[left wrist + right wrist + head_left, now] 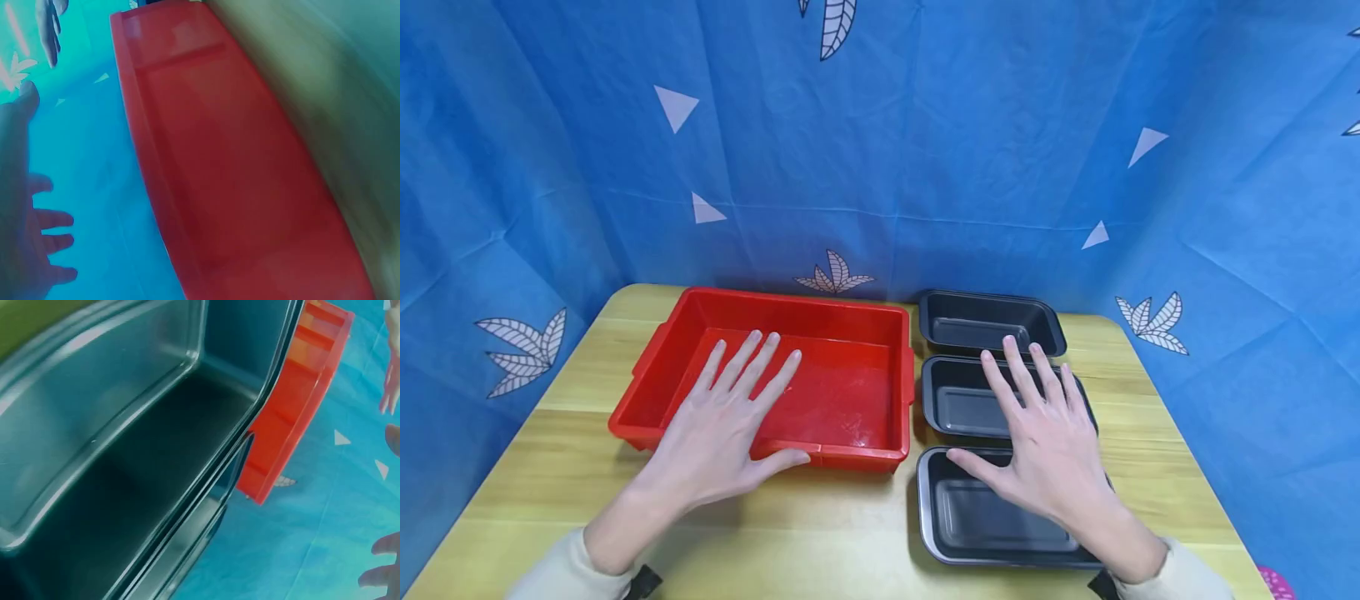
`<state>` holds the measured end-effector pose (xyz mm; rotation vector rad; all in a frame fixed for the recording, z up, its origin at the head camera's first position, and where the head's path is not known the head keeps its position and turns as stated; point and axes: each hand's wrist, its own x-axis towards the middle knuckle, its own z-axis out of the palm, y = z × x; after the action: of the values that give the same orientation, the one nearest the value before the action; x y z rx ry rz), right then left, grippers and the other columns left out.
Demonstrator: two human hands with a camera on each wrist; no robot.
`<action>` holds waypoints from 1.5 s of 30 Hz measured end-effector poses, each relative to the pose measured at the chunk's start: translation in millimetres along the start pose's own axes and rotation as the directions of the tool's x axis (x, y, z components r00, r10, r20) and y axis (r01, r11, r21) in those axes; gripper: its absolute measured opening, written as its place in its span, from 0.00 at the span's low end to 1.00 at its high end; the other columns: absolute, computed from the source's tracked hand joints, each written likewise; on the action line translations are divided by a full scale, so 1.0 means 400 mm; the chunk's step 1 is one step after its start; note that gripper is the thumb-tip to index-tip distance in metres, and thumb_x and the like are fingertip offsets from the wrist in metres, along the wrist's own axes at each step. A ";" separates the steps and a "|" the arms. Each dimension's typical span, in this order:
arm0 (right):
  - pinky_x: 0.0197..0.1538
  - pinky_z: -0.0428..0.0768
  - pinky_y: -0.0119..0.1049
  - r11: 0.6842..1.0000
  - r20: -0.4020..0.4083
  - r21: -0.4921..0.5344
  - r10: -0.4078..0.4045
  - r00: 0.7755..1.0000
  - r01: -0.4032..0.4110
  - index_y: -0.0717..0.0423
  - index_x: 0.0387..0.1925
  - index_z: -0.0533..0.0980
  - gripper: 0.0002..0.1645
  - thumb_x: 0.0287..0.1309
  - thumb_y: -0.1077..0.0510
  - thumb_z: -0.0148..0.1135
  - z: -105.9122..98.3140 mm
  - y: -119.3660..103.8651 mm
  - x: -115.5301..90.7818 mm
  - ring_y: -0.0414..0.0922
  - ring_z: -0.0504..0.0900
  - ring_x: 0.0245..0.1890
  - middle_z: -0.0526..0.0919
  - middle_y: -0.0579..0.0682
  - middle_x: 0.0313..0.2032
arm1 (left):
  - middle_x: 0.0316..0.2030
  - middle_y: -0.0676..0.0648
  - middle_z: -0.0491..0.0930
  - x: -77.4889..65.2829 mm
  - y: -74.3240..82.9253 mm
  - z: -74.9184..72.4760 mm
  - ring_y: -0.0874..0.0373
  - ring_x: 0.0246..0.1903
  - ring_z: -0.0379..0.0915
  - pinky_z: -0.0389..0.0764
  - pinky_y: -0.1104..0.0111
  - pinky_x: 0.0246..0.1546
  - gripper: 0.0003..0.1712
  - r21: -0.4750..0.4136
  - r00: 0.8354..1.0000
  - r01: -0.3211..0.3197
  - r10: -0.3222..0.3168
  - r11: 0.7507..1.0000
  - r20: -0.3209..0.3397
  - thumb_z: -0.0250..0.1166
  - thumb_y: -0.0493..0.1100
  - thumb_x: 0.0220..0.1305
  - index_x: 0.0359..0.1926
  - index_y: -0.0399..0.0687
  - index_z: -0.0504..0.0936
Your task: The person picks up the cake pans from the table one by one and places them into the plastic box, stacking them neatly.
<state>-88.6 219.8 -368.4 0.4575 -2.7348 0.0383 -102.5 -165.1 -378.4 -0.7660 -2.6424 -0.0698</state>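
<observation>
My left hand [717, 433] and right hand [1048, 446] hover apart, empty and splayed, above the tray [853, 387] at left and pans [966, 408] at right. Lowering the right carelessly could tip the near pan [988, 521].

Wood table [850, 533], yellowish, grain showing, far corners rounded. Blue cloth [865, 158] hung behind and down both sides, creased, fold line running across back. Leaf prints [523, 348] on it, white with dark outlines: one low at centre, one each side, others cut off higher up. Pale triangles [674, 107], four, scattered. Pink thing [1276, 583] by table's right edge, mostly hidden, can't tell what.
</observation>
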 end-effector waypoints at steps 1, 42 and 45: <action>0.79 0.56 0.69 1.000 -0.012 0.011 0.003 1.000 -0.003 0.39 0.85 0.49 0.74 0.43 0.17 0.68 0.000 0.006 -0.004 0.64 0.55 0.82 0.51 0.53 0.85 | 0.82 0.39 0.58 -0.005 -0.005 -0.002 0.38 0.81 0.51 0.50 0.39 0.81 0.65 -0.003 1.000 -0.001 0.001 1.000 0.003 0.68 0.78 0.54 0.84 0.55 0.55; 0.57 0.84 0.63 0.779 0.316 0.370 0.407 0.857 -0.507 0.59 0.79 0.62 0.52 0.66 0.36 0.70 -0.008 0.246 -0.170 0.71 0.79 0.64 0.73 0.70 0.71 | 0.46 0.46 0.84 -0.195 -0.223 0.032 0.49 0.46 0.79 0.85 0.46 0.45 0.49 -0.112 0.993 -0.007 -0.007 0.994 -0.121 0.35 0.80 0.71 0.54 0.50 0.88; 0.48 0.89 0.52 0.747 0.344 0.396 0.418 0.841 -0.534 0.61 0.78 0.63 0.51 0.67 0.37 0.69 0.002 0.266 -0.180 0.70 0.81 0.62 0.75 0.70 0.69 | 0.44 0.47 0.84 -0.204 -0.233 0.037 0.50 0.45 0.79 0.84 0.48 0.44 0.48 -0.104 0.991 -0.014 -0.001 0.994 -0.137 0.35 0.79 0.73 0.51 0.50 0.89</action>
<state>-59.4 342.8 -391.5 -0.1611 -2.9877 0.8698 -93.4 -283.3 -417.5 -0.7750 -2.5222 -0.2522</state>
